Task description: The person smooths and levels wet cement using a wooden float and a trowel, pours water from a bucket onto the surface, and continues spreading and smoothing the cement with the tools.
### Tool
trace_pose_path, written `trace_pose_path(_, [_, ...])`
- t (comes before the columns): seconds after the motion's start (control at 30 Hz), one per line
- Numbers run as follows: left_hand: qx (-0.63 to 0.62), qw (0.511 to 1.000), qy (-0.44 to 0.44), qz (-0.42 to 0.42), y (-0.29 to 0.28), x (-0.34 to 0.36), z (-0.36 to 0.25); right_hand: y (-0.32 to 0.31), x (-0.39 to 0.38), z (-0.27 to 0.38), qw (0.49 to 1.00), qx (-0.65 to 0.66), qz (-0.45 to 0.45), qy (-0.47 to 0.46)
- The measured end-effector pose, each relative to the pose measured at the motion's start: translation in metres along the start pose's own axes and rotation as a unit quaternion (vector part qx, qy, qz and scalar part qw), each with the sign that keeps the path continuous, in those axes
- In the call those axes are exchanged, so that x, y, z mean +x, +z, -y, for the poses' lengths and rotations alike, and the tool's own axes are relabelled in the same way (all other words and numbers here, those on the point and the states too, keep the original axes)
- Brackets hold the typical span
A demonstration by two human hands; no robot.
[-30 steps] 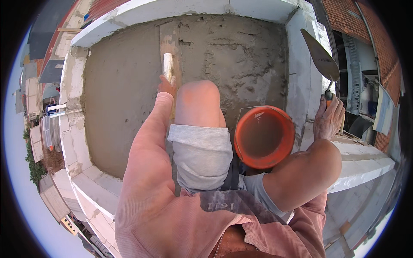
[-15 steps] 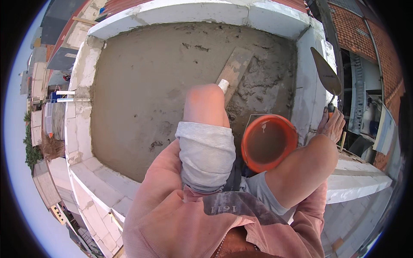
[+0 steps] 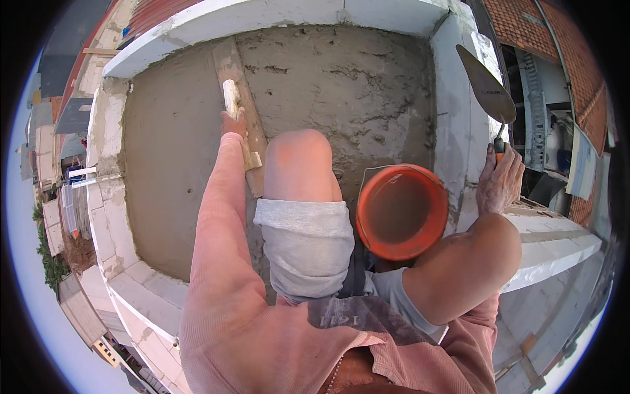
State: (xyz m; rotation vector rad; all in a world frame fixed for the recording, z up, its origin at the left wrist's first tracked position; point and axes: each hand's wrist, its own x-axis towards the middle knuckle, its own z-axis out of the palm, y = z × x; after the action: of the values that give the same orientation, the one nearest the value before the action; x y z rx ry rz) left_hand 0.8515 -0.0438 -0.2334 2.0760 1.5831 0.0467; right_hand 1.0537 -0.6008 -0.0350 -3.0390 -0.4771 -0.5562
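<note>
My left hand (image 3: pixel 234 123) is wrapped round the pale handle of a long wooden float (image 3: pixel 257 136), with my arm stretched out left of my raised knee. The float's board lies on wet grey mortar (image 3: pixel 174 138), slanting from far left to near right. Over by the right wall, my right hand (image 3: pixel 500 180) is closed on the black and orange handle of a pointed trowel (image 3: pixel 487 85). The trowel's leaf-shaped blade points away from me, above the wall top. Between my legs and that wall stands an orange bucket (image 3: pixel 438 217) with murky grey-brown liquid and a wire handle.
Low white block walls (image 3: pixel 275 14) enclose the mortar. Left of the float the mortar is smooth; to its right it is rough and ridged. Two white pipes (image 3: pixel 84 173) stick out through the left wall. Tiled roofs (image 3: pixel 518 29) and a drop lie beyond the right wall.
The float has swept left across the mortar and turned to slant the other way. My left hand, hidden behind my knee before, now shows on its handle. My right hand still holds the trowel.
</note>
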Motion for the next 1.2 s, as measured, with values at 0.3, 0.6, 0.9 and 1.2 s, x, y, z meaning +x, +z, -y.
trace_pose_path(0.3, [0.071, 0.957, 0.171, 0.225, 0.071, -0.147, -0.058, 0.002, -0.003, -0.010, 1.000, -0.024, 0.019, 0.009])
trace_pose_path(0.6, [-0.005, 0.979, 0.118, 0.168, 0.017, -0.137, -0.029, -0.003, -0.001, -0.006, 1.000, 0.011, 0.002, -0.008])
trace_pose_path(0.9, [0.109, 0.993, 0.044, -0.026, 0.000, -0.008, 0.009, -0.003, 0.000, -0.001, 1.000, 0.010, -0.005, -0.004])
trace_pose_path(1.2, [0.094, 0.963, 0.149, 0.206, 0.061, -0.109, -0.028, -0.001, -0.001, -0.003, 1.000, -0.006, 0.013, 0.011])
